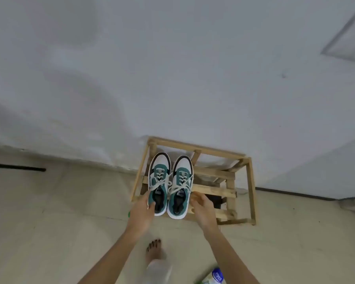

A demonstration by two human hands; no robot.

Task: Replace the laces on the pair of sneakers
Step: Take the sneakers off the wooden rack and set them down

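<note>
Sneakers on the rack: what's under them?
Wooden rack slats carry both sneakers. A dark object shows on a lower level beside them; whatever lies directly beneath the soles is covered.

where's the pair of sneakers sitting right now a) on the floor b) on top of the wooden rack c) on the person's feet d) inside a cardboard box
b, the sneakers rest on the top slats of the wooden rack.

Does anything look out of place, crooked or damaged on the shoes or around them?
Nothing looks damaged. Both sneakers stand straight, side by side, on the wooden rack. Their white laces look loose and untidy. A labelled container lies on the floor, cut off by the picture's lower edge.
</note>
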